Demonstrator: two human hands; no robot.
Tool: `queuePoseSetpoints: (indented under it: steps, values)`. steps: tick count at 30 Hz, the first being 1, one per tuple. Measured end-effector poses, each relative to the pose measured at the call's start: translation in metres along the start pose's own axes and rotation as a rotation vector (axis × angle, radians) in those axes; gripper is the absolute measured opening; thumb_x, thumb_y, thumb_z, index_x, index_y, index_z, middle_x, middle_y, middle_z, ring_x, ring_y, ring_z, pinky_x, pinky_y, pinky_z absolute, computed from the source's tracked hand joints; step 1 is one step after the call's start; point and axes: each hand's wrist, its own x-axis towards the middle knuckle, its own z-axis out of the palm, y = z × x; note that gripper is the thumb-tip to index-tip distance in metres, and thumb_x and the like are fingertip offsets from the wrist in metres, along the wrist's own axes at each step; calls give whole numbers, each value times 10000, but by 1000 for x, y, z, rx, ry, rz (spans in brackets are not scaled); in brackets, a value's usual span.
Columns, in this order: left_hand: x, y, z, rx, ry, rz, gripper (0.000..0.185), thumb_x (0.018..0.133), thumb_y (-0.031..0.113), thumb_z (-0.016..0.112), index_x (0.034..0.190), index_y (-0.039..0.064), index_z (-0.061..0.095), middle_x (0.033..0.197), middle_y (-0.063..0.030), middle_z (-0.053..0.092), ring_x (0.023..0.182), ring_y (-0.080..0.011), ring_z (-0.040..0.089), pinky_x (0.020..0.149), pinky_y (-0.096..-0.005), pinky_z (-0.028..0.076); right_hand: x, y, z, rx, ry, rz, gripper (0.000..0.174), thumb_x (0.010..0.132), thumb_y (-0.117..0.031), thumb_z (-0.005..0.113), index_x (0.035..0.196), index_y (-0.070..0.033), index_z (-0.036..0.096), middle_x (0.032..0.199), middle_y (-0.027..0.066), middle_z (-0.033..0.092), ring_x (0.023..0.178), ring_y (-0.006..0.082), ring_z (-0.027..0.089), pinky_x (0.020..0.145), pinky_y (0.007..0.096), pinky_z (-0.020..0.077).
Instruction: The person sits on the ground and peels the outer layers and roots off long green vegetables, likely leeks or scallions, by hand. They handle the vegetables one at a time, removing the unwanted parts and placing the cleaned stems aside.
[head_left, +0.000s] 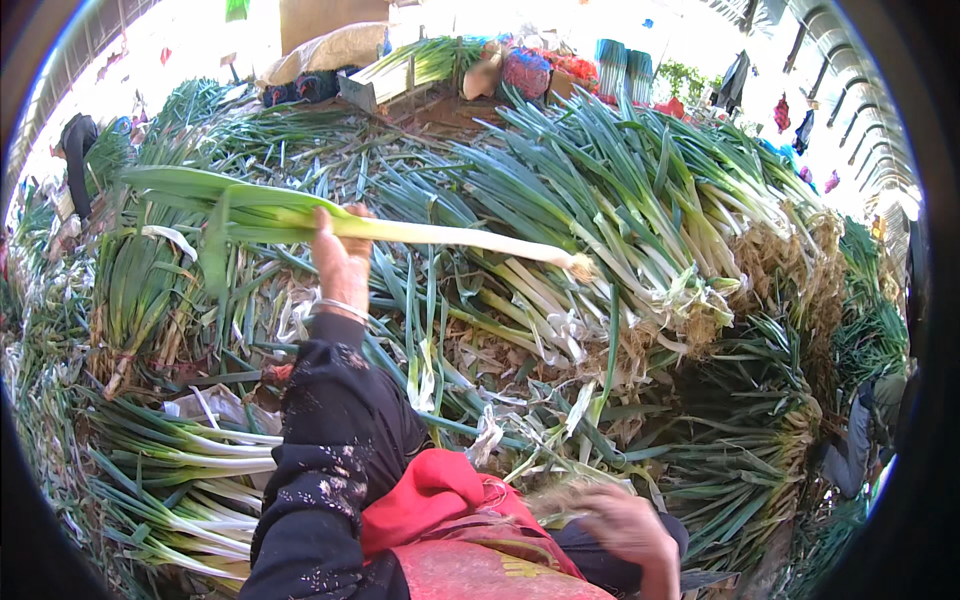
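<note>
My left hand (341, 255) grips a long green onion (457, 236) where the pale stalk turns into leaves. The stalk lies nearly level across the view, with its white shaft and short root tuft to the right. Its broad green leaves reach left, and one hanging leaf is blurred. Low on the right, my right hand (619, 521) is motion-blurred beside the red apron (472, 555) on my lap. Pale brown, fibrous matter shows by its fingers; whether they hold it is unclear. Stripped green onions (217, 457) with white stalks lie to my left.
A large heap of untrimmed green onions (637, 195) with earthy roots spreads ahead and right. Loose leaves and dry husks (480, 352) litter the ground. Another pile (735, 457) lies at right. A person in dark clothing (77, 157) is far left; a person's sleeve (851, 442) shows at right.
</note>
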Motion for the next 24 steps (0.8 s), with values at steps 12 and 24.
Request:
queuePoseSetpoints:
  steps: [12,24]
  values:
    - [-127,-75,54,149,-506,-547,333,932,256,578,1152,9,536,1128,-145,595,1132,-289,540,995,-492,401,160,-66,-32,-225,671,-428,249,778,-93,711,980,-45,575,860,130,585,778,310,579,675,384,467]
    - [-197,-104,74,376,-764,-809,522,852,268,677,1244,-29,502,1197,-109,576,1143,-237,526,1028,-377,356,205,-29,-29,623,300,-171,453,738,-131,795,1097,6,555,975,86,630,880,121,583,793,284,488]
